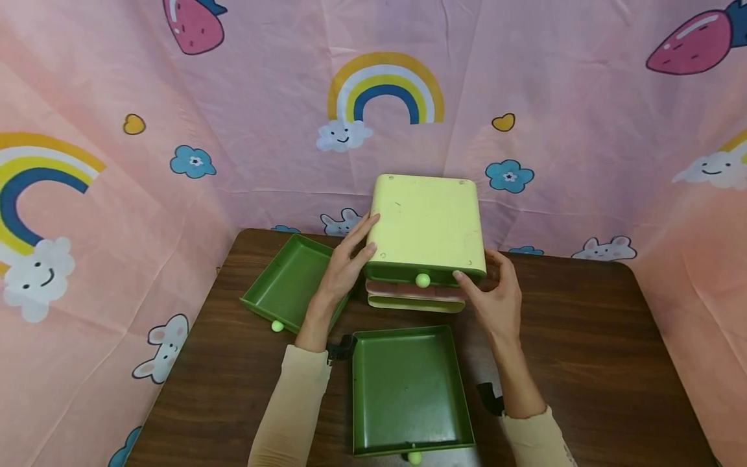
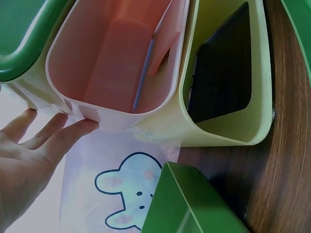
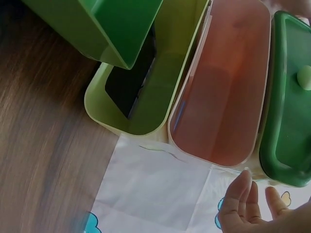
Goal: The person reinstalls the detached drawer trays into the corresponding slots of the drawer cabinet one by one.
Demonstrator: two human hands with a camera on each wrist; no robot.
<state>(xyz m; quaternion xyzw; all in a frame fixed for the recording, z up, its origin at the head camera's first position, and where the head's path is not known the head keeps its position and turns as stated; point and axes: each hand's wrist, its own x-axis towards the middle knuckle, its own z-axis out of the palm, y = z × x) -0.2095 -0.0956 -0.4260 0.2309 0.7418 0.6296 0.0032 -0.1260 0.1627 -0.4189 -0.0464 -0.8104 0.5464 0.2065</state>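
Note:
A stack of drawer units stands at the table's back. The yellow top unit (image 1: 428, 220) holds a green drawer with a round knob (image 1: 423, 280). Beneath it are a drawerless pink shell (image 2: 104, 58) and a drawerless yellow-green shell (image 3: 146, 107). My left hand (image 1: 344, 266) rests on the stack's left side, straight fingertips at the seam between top unit and pink shell. At the front right corner of the top unit is my right hand (image 1: 498, 301), thumb by the drawer's lower edge and fingers along the side, loosely bent in the right wrist view.
One loose green drawer (image 1: 288, 279) lies angled left of the stack, partly behind my left hand. Another green drawer (image 1: 408, 389) lies in front, knob toward me. Inside the pink shell, a pink flap (image 2: 167, 41) hangs loose. A patterned cloth (image 1: 280, 155) backs the brown table (image 1: 583, 350).

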